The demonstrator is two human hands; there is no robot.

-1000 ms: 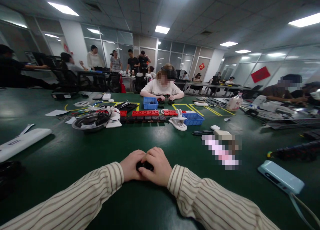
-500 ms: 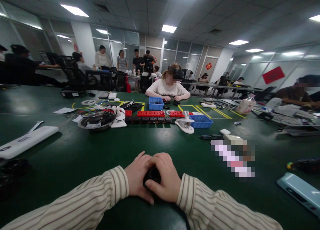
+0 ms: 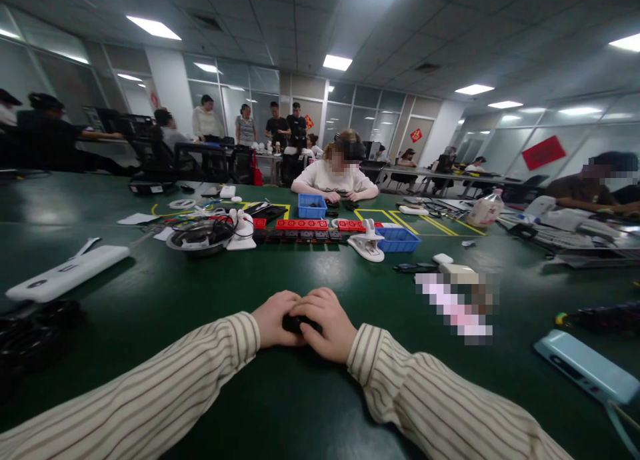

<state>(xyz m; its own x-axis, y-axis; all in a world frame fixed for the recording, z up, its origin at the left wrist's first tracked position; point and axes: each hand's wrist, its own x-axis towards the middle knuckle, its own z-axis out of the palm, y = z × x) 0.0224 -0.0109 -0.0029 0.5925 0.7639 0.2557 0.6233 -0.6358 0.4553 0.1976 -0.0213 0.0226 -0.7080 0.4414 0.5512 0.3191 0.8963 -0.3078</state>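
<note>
A small black rounded object (image 3: 295, 323) is enclosed between my two hands at the near middle of the table. My left hand (image 3: 273, 320) is closed around its left side. From the right, my right hand (image 3: 331, 327) wraps over it, fingers across the top and thumb at the near side. Most of the object is covered, so its exact kind cannot be made out.
Beyond my hands stand a metal bowl (image 3: 176, 247) of cables, red blocks (image 3: 301, 225) in a row, a white clip (image 3: 367, 243) and a blue bin (image 3: 400, 241). White (image 3: 95, 268) and light-blue (image 3: 590, 363) devices lie left and right. A person (image 3: 335, 170) sits opposite.
Both hands have shifted a little forward, still around the black object. The left thumb has tucked in, and less of the object shows. My view has tilted slightly.
</note>
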